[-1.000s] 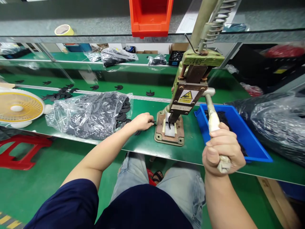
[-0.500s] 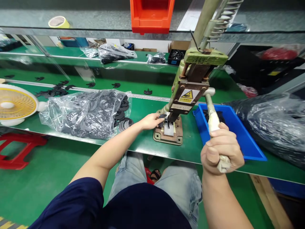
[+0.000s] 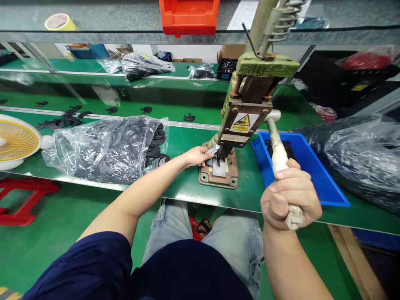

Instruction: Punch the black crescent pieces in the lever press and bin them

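Note:
My left hand [image 3: 199,156] pinches a dark curved plastic part [image 3: 210,160] at the base of a green hand press [image 3: 246,109]. The part lies at the press's ram, which is low over the metal plate [image 3: 219,168]; their exact contact is hidden. My right hand [image 3: 292,195] is wrapped round the taped lever [image 3: 278,152] of the press, in front of the blue bin. Left of the press, a clear plastic bag [image 3: 104,148] lies on the bench with many dark curved parts, some spilling from its open end near my left forearm.
A blue bin [image 3: 325,183] holding dark pieces stands right of the press, beside a large filled plastic bag [image 3: 359,158]. A fan [image 3: 17,141] is at the far left. Loose dark parts [image 3: 65,118] lie along the back. An orange bin [image 3: 189,18] hangs above.
The view has shifted slightly. The part in my left hand now shows a lighter, tilted surface at the press. My right hand keeps its hold on the lever, which is at nearly the same angle.

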Motion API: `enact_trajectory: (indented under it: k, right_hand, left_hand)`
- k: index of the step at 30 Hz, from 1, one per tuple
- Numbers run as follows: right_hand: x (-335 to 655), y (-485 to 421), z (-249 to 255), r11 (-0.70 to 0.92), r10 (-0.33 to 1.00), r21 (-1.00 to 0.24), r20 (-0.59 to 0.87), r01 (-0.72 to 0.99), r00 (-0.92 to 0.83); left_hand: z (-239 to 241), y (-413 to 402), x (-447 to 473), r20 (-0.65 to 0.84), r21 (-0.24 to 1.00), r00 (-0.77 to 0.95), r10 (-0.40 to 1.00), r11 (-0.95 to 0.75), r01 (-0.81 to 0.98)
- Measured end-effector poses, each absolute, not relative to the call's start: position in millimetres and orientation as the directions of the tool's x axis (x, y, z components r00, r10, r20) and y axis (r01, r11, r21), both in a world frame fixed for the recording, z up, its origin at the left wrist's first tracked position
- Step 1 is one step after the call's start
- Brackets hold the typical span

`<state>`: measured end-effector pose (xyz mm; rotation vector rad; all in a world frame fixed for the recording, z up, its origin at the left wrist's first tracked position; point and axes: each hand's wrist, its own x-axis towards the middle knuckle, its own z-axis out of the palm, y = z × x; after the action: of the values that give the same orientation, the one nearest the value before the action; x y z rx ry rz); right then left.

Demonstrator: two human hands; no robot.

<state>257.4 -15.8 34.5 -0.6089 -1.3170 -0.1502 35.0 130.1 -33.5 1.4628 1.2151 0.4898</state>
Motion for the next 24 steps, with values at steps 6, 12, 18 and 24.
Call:
enact_trajectory:
  k: [6,12,18,24]
  right_hand:
    - [257.5,-16.8,32.6,0.83,0.233,-0.329,0.938,0.451,0.255]
    - [257.1,-11.7,76.2,0.868,0.214,-0.294,0.948,0.4,0.234]
    - [270.3,18.5,132.5,0.864,0.308,-0.382,0.916,0.328,0.256]
    - [253.6,11.8,11.9,0.632,0.697,-0.708,0.697,0.315,0.169]
  left_hand:
    - [-30.0,134.4,36.9,-0.422,0.882,0.385,0.821,0.272,0.386]
    - [-18.1,124.5,41.0,-0.467,0.861,0.356,0.809,0.324,0.393]
    - [-12.6,108.3,35.3,-0.396,0.91,0.358,0.846,0.308,0.278]
    - [-5.4,60.6,1.9,-0.198,0.978,0.467,0.862,0.14,0.155]
